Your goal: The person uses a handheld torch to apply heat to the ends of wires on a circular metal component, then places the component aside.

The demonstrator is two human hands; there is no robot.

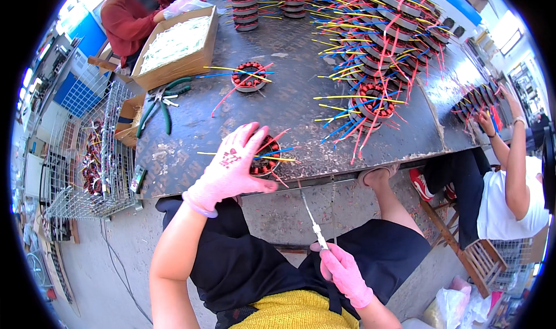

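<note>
My left hand (231, 164), in a pink glove, spans the left side of a wound motor stator (270, 165) at the table's front edge. Fingers lie at its far side and the thumb at its near side. Yellow, blue and red leads stick out of it; the palm covers part of the ring. Over my lap, my right hand (346, 273), also gloved in pink, is closed round a thin white stick-like tool (317, 229). Its slim tip points up toward the table edge, apart from the stator. A second stator (249, 77) lies farther back with its leads spread.
Tall stacks of stators (385, 51) fill the back right. Green-handled pliers (165, 100) lie at the left near a cardboard box (176, 57) of white strips. A wire basket (92, 161) stands left of the table. Co-workers sit at the far left and the right.
</note>
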